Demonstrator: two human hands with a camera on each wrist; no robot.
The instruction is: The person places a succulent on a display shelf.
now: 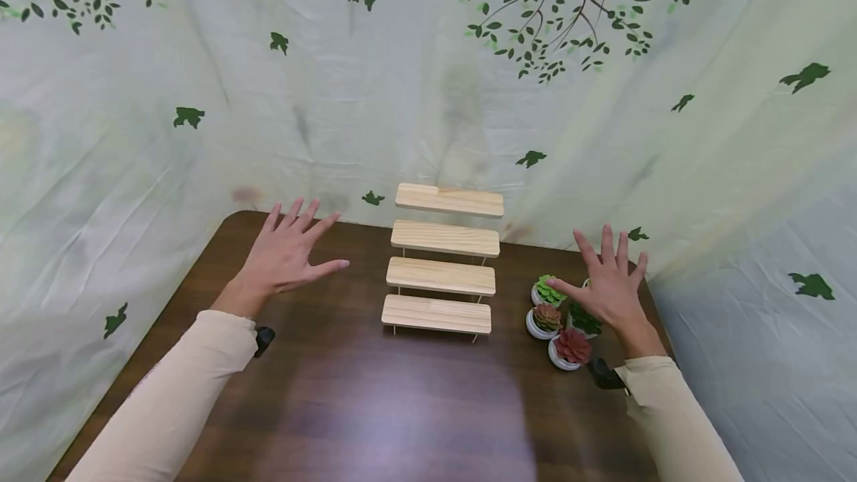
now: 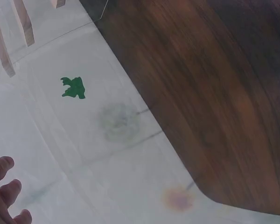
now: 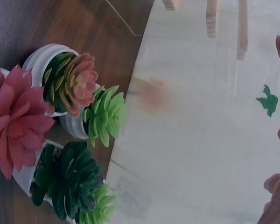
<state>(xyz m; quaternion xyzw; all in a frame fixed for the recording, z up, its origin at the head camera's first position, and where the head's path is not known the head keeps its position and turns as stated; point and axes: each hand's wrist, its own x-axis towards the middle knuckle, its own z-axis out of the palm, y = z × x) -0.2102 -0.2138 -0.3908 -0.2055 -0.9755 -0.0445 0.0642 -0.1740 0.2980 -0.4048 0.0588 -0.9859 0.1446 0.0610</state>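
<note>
My left hand (image 1: 284,251) hovers over the left back of the table with fingers spread, touching nothing. On the right, my right hand (image 1: 611,292) is spread above a cluster of potted succulents, holding nothing. In the cluster are a red succulent (image 1: 573,346), a reddish-green succulent (image 1: 546,317), a bright green succulent (image 1: 550,288) and a dark green succulent (image 1: 585,322), partly covered by that hand. Another light green succulent (image 3: 98,205) shows behind the dark one in the right wrist view. Between the hands stands a stepped wooden display shelf (image 1: 438,314) with several pale boards.
The dark brown wooden table (image 1: 375,407) has rounded back corners. A pale cloth backdrop (image 1: 415,95) printed with leaves and branches surrounds it at the back and sides. Black straps (image 1: 264,341) circle the wrists.
</note>
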